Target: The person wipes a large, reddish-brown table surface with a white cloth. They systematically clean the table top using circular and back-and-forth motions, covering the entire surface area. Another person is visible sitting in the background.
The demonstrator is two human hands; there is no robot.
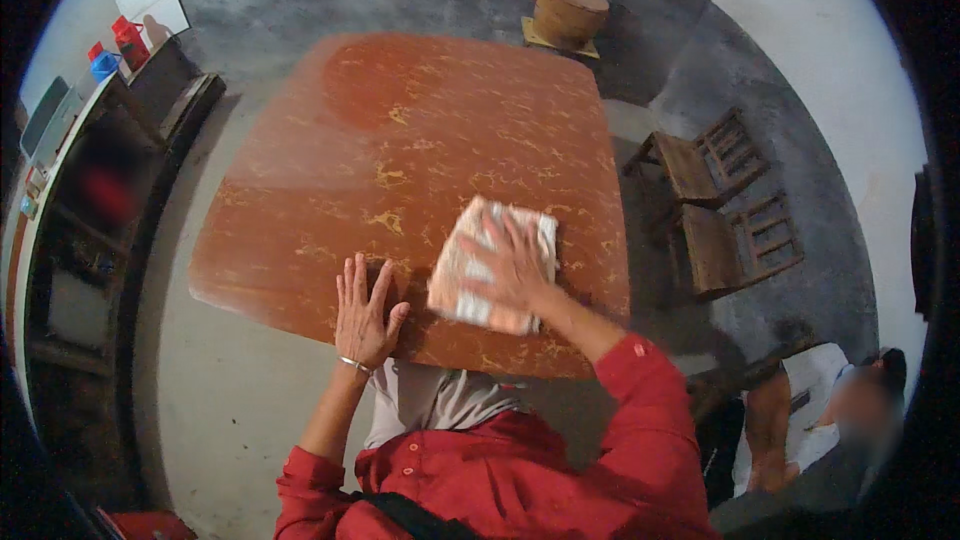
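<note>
A folded cloth (462, 285), checked in white and pale orange, lies on the reddish-brown table (480, 130) near its front edge. On top of it my right hand (515, 265) rests flat with the fingers spread, slightly blurred, pressing on the cloth without gripping it. To the left, my left hand (365, 315) lies palm down at the table's near edge, its fingers stretched out and nothing in it. A silver bangle (355, 365) circles that wrist. The tabletop has yellow marbled streaks.
Two wooden chairs (690, 170) stand right of the table. A person (790, 420) sits at the lower right. Beyond the table is a round wooden tub (569, 15). Along the left runs a dark shelf unit (85, 270) with a red flask (130, 43) at its far end.
</note>
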